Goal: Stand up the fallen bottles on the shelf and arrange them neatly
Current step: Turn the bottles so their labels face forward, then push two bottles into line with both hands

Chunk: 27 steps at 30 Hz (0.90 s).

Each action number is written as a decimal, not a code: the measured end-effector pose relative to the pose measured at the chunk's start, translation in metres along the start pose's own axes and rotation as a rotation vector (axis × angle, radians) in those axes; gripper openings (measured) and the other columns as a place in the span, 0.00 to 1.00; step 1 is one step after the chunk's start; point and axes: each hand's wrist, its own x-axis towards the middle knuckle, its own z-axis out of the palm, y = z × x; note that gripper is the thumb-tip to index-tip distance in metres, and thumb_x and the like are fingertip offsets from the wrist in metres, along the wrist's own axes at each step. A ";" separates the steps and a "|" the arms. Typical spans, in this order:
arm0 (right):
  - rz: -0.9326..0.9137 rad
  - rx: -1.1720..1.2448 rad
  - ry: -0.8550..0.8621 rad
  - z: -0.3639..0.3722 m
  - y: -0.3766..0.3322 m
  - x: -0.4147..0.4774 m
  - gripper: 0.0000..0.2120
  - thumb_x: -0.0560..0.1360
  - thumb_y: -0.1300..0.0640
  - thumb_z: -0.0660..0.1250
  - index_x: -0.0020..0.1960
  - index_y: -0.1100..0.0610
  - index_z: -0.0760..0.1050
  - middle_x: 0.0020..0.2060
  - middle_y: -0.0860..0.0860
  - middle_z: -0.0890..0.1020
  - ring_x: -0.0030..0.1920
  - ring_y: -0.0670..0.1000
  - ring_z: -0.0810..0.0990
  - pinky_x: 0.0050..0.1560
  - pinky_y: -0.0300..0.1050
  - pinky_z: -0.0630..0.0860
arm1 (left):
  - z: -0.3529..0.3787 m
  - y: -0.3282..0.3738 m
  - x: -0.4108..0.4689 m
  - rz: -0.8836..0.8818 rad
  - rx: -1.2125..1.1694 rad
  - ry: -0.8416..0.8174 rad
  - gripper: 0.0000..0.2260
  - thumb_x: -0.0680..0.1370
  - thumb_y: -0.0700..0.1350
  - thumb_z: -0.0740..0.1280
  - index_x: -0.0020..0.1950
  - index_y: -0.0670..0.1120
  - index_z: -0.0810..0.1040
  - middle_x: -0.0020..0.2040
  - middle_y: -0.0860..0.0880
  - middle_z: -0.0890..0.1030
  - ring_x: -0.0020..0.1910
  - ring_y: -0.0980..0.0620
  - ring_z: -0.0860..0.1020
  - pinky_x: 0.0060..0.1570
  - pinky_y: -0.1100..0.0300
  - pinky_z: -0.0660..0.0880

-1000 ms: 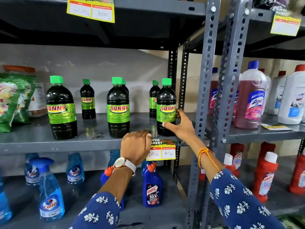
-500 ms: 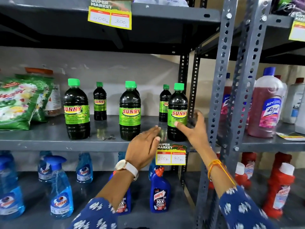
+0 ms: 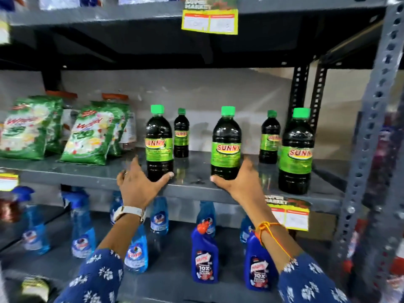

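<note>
Three large dark Sunny bottles with green caps stand upright along the front of the grey middle shelf (image 3: 87, 174): a left one (image 3: 159, 147), a middle one (image 3: 226, 149) and a right one (image 3: 296, 158). Two small Sunny bottles (image 3: 181, 136) (image 3: 269, 138) stand upright behind them near the wall. My left hand (image 3: 137, 184) wraps the base of the left large bottle, thumb on its right side. My right hand (image 3: 242, 182) cups the base of the middle large bottle, thumb across its front. No bottle lies on its side.
Green detergent packs (image 3: 91, 134) lean on the shelf's left part. Blue spray bottles (image 3: 83, 232) and blue Harpic bottles (image 3: 204, 259) stand on the shelf below. A yellow price tag (image 3: 288, 213) hangs on the shelf edge. A perforated grey post (image 3: 371, 149) bounds the right.
Both hands moved left: the right hand left the rightmost large bottle for the middle one, and the left hand rose from the shelf edge onto the left bottle. The view shifted left.
</note>
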 end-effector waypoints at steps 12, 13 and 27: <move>-0.080 -0.151 0.073 0.006 0.001 -0.001 0.32 0.63 0.40 0.74 0.58 0.60 0.71 0.50 0.58 0.83 0.51 0.60 0.81 0.49 0.55 0.79 | 0.006 -0.009 0.007 0.134 0.165 0.065 0.39 0.61 0.77 0.50 0.46 0.45 0.76 0.39 0.44 0.81 0.46 0.44 0.78 0.58 0.52 0.60; -0.084 -0.158 0.075 0.006 0.001 -0.001 0.33 0.63 0.40 0.74 0.58 0.60 0.71 0.50 0.58 0.83 0.51 0.60 0.81 0.49 0.55 0.79 | 0.007 -0.009 0.007 0.134 0.162 0.059 0.38 0.61 0.77 0.50 0.46 0.46 0.76 0.39 0.44 0.81 0.46 0.45 0.78 0.58 0.52 0.60; -0.049 -0.131 0.016 -0.007 -0.007 -0.011 0.49 0.62 0.38 0.74 0.71 0.62 0.56 0.58 0.60 0.78 0.59 0.61 0.77 0.54 0.51 0.75 | 0.001 -0.004 -0.002 0.077 0.039 0.009 0.52 0.64 0.76 0.60 0.74 0.39 0.57 0.67 0.37 0.70 0.66 0.38 0.67 0.65 0.41 0.58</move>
